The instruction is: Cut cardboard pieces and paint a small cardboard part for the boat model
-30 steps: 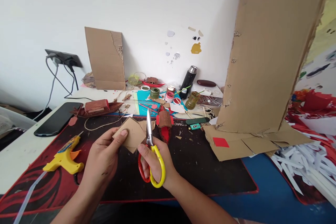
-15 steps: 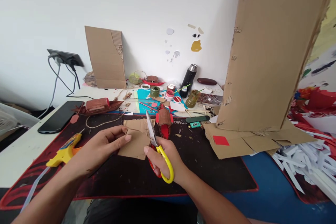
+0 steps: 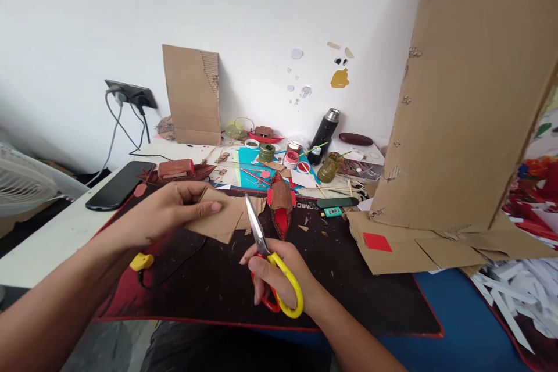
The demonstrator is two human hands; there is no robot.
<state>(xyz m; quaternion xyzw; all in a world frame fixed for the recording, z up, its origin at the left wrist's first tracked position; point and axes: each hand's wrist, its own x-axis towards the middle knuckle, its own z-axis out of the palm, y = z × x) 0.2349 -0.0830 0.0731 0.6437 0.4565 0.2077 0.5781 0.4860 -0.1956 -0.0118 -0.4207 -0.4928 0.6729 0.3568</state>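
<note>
My left hand (image 3: 181, 209) pinches a small brown piece of cardboard (image 3: 222, 221) between thumb and fingers, held above the dark mat. In my right hand (image 3: 279, 273) are scissors (image 3: 258, 232) with yellow and red handles, blades pointing up and looking closed, apart from the cardboard. Just beyond the blades sits a small model boat (image 3: 281, 200) with a brown cabin and red inside. Another cardboard piece (image 3: 255, 215) lies on the mat behind the held one. Part of a yellow tool (image 3: 142, 260) shows below my left wrist; my arm hides the rest.
A phone (image 3: 115, 186) and a second model boat (image 3: 178, 170) are at the left. Paint jars (image 3: 267, 153) and a black flask (image 3: 325, 133) stand at the back. A tall cardboard panel (image 3: 471, 99) rises on the right, beside white paper strips (image 3: 514, 290). A fan (image 3: 30, 183) stands far left.
My left hand has drawn the cardboard away to the left and tilted it, so it no longer meets the scissors. The camera view has turned somewhat left.
</note>
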